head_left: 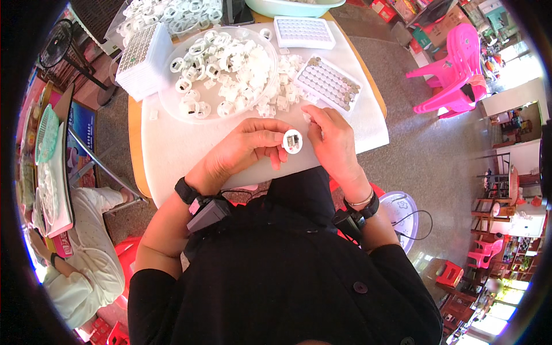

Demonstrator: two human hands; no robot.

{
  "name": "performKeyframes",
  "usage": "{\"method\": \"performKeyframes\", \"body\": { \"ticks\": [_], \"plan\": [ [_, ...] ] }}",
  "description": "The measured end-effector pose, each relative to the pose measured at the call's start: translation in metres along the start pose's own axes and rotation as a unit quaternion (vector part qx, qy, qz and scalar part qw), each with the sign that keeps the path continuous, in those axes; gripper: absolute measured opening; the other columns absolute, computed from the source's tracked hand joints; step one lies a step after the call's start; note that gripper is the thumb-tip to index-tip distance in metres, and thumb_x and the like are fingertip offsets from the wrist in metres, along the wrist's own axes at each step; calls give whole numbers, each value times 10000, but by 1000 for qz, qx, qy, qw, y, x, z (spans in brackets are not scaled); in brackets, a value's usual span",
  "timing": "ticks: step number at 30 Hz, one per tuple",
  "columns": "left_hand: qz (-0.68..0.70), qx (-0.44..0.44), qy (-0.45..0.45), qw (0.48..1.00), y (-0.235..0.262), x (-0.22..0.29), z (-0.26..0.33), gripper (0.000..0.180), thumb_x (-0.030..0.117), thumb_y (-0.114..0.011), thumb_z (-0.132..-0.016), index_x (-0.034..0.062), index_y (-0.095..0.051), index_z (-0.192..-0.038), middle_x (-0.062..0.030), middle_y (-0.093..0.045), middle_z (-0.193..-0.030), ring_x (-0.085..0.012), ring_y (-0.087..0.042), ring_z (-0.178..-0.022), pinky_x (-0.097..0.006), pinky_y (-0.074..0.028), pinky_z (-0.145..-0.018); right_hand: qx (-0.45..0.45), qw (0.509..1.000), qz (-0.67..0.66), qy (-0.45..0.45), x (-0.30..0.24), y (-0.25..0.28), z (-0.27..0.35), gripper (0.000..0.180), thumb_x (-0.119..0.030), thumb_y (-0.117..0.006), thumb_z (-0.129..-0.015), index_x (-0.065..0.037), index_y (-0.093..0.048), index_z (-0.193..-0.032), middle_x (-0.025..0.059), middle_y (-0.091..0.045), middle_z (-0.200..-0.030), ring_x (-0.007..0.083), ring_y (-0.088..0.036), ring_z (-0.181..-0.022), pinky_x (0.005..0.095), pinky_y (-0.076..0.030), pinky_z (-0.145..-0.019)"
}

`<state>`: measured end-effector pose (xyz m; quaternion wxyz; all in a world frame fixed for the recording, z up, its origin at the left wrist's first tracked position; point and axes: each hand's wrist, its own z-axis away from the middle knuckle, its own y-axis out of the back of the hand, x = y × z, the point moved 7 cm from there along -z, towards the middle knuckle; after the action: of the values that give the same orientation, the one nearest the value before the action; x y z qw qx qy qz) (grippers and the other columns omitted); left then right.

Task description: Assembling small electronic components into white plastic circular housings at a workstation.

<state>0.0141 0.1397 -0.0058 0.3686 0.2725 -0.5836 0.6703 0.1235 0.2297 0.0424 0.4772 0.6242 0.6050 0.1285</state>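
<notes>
My left hand (256, 141) pinches a round white plastic part (292, 141) with a dark, squarish opening and metal-looking bits in its middle. It is held up over the near edge of the table. Just to its right, my right hand (333, 138) is closed, thumb and forefinger together on a small white piece (306, 115), too small to name. Beyond my hands lies a large round clear tray (167, 95) of white round parts. Small white pieces (282, 98) are heaped at its right side, beside a white grid tray (329, 85) with several metallic pieces along its edges.
A tall stack of white grid trays (144, 60) stands at the back left. Behind are a bin of round parts (172, 14), another grid tray (305, 33) and a pale green basin (294, 7). To the left sits another person (86, 253); pink chairs (454, 69) stand right.
</notes>
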Motion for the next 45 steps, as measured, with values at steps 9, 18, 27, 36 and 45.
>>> {"method": "performKeyframes", "body": {
  "ticks": [9,18,27,36,45],
  "plan": [
    [15,-4,3,1000,-1,1,0,308,133,-555,-886,-71,-572,-1116,-99,-636,-913,-156,-619,-739,-290,-524,-635,16,975,-157,-154,20,-10,7,169,-30,-654,-754,-66,-682,-917,113,-624,-795,284,-583,-722,386,-479,-641],
    [23,-16,3,1000,0,0,0,302,125,-535,-910,-67,-567,-1140,-93,-631,-943,-154,-613,-757,-288,-520,-662,34,989,-87,-118,28,2,15,191,-47,-682,-741,-48,-678,-932,89,-593,-849,271,-572,-830,368,-479,-708],
    [39,-13,-7,999,1,-1,-2,299,138,-513,-950,-54,-553,-1175,-87,-618,-968,-155,-609,-791,-286,-519,-676,-10,997,-73,36,13,-8,1,134,-33,-652,-778,-29,-640,-911,89,-603,-827,288,-580,-771,370,-483,-664],
    [37,9,-29,999,5,0,-3,327,134,-523,-951,-53,-532,-1218,-89,-615,-1009,-159,-602,-848,-304,-518,-738,62,973,-193,-107,1,26,3,68,-15,-588,-882,-3,-624,-937,87,-646,-815,156,-625,-739,263,-489,-652],
    [18,11,-33,999,2,2,-4,321,137,-531,-949,-37,-545,-1218,-79,-615,-1015,-150,-589,-857,-301,-499,-788,28,987,-139,75,-28,24,0,177,45,-654,-770,-37,-640,-926,72,-624,-827,223,-586,-697,298,-471,-599]
  ]
}}
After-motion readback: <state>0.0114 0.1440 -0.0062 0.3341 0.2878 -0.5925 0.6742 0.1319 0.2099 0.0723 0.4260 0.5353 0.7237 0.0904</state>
